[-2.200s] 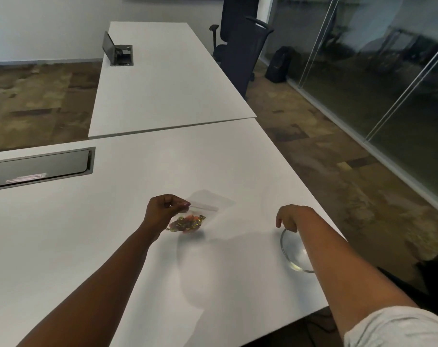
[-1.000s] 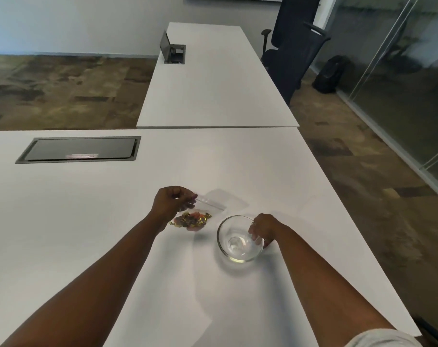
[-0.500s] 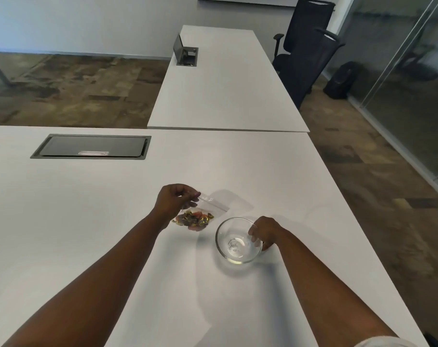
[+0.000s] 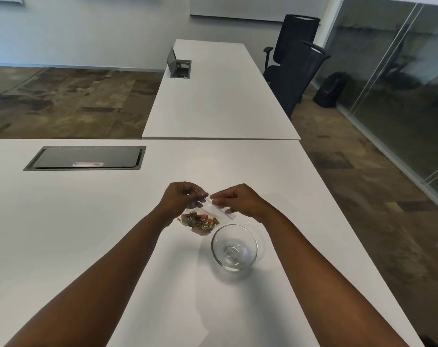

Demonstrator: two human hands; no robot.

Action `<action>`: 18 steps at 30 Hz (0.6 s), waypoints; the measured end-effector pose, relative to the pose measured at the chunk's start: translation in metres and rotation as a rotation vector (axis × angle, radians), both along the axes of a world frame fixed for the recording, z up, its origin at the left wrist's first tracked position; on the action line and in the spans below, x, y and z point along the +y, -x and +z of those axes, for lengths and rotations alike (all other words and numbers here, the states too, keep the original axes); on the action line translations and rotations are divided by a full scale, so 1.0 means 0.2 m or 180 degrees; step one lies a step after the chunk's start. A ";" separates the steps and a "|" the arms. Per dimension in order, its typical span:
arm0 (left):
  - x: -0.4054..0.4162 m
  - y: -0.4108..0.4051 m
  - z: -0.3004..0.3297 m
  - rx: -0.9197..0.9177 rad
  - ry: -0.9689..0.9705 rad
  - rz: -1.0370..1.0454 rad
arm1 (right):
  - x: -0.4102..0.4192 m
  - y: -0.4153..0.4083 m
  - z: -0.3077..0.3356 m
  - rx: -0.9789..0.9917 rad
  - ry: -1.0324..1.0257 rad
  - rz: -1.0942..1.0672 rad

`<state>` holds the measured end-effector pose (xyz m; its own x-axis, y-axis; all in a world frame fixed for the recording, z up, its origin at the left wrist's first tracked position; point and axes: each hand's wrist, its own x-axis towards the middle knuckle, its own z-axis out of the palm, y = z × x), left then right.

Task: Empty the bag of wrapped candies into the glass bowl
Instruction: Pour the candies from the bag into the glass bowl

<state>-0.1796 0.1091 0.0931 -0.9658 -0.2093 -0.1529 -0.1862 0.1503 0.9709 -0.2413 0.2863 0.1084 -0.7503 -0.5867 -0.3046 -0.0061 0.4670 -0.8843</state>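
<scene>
A clear zip bag of wrapped candies (image 4: 200,221) hangs just above the white table (image 4: 87,234), its gold, red and dark sweets bunched at the bottom. My left hand (image 4: 180,199) pinches the bag's top edge on the left. My right hand (image 4: 235,200) pinches the same zip strip on the right. An empty glass bowl (image 4: 234,247) stands on the table just below and to the right of the bag, with neither hand touching it.
A dark cable hatch (image 4: 85,158) is set into the table at the far left. A second white table (image 4: 218,96) adjoins beyond, with black office chairs (image 4: 295,63) beside it. The table's right edge (image 4: 338,209) drops to the floor by a glass wall.
My right hand has let go of the bowl and moved up to take hold of the bag's top. The bowl stays where it was set. My left hand keeps its hold.
</scene>
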 end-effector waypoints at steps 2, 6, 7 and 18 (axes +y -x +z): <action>0.01 0.00 0.00 0.0014 0.0016 -0.0035 | -0.02 -0.01 0.02 0.0048 -0.0048 -0.0015; 0.01 -0.01 -0.01 -0.0023 -0.0083 -0.0055 | -0.05 -0.03 0.04 -0.0056 -0.0069 -0.0146; 0.01 -0.02 -0.01 -0.0014 -0.0102 -0.0028 | -0.05 -0.03 0.05 -0.0090 -0.0063 -0.0233; 0.10 -0.02 0.00 -0.0407 0.0168 0.0993 | -0.07 -0.06 0.05 -0.0481 0.0158 -0.1009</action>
